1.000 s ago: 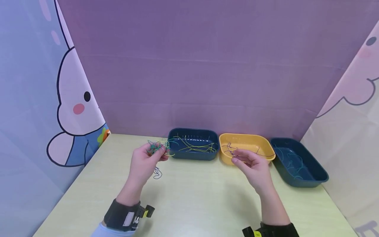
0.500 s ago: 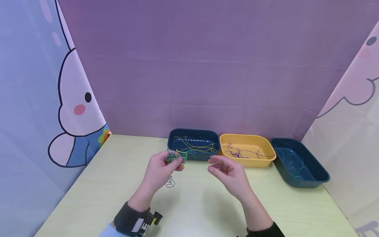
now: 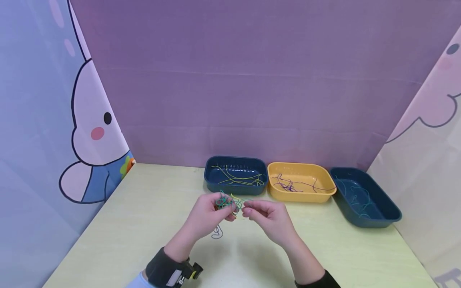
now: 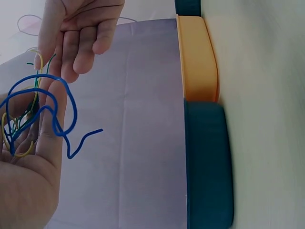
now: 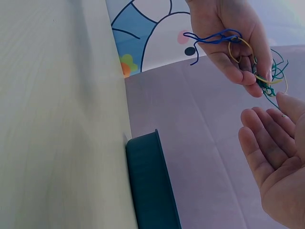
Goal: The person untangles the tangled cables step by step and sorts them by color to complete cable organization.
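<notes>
My left hand [image 3: 207,216] grips a tangled bundle of thin wires [image 3: 225,201], mostly green with some yellow. From the bundle a blue wire [image 4: 75,110] loops out under the palm, its bent end free in the left wrist view. Just to the right, my right hand [image 3: 271,220] reaches the bundle with thumb and forefinger together. They pinch the end of a green wire [image 5: 270,100], seen in the right wrist view; its other fingers are half curled. Both hands are raised above the table, and the fingers hide part of the tangle.
Along the back of the pale table [image 3: 151,200] stand a dark blue basket [image 3: 234,190] with yellow wires [image 3: 237,179], a yellow basket [image 3: 302,197] with purple wires [image 3: 288,186], and another dark blue basket [image 3: 371,222] with green wires [image 3: 368,196]. A purple cloth [image 3: 252,100] hangs behind.
My right hand has left the yellow basket, where purple wire now lies, and moved left to the bundle. My left hand has carried the bundle right and nearer to me.
</notes>
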### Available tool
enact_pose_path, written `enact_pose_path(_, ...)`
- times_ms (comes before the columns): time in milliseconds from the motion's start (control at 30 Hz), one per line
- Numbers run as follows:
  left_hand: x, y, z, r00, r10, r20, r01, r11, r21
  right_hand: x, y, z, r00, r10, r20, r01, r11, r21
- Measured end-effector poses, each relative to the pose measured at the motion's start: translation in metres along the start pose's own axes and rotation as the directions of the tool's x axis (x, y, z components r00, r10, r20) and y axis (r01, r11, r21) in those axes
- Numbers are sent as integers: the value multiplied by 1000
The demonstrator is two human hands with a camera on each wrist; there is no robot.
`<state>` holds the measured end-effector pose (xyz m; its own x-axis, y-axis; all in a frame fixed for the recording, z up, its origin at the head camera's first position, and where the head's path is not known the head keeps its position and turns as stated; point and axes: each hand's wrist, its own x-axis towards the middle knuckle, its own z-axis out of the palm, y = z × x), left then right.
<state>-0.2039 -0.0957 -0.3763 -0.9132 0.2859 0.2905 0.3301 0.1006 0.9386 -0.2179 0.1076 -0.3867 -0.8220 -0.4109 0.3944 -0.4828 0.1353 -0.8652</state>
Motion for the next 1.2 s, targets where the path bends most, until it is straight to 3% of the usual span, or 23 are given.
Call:
enact_pose_path(533,1,-2,-1,1000,-23,-9,24,999,23,-1,-3,-3,999,33,-17,-33,999,-14)
enact_pose_path(933,3,-1,-8,998,-35,-43,36,999,16,-1,-2,-16,997,66,-36,-67,997,-23)
enact_pose_path(1200,2,2,-12,997,-23,-72,24,1000,9,-2,-9,-27,996,66,-61,-72,993,-94)
